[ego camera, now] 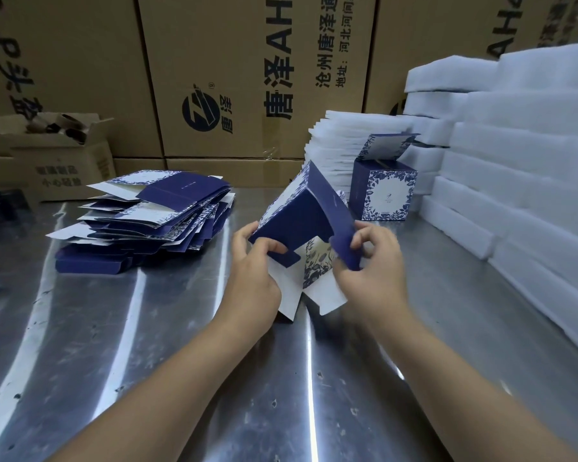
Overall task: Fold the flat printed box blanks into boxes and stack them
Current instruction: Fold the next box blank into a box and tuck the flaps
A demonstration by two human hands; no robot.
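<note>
A half-formed navy and white floral box blank (306, 211) is held tilted above the steel table (147, 361), its white bottom flaps hanging open toward me. My left hand (252, 271) grips its left wall and a small navy flap. My right hand (372, 261) pinches the right navy flap between thumb and fingers. A messy pile of flat blanks (154, 215) lies to the left. One folded box (382, 191) stands upright behind, its lid flap raised.
White foam sheets (521, 168) are stacked high along the right side, with thinner white sheets (334, 145) behind the folded box. Large brown cartons (241, 78) wall off the back. An open small carton (57, 155) sits at the far left.
</note>
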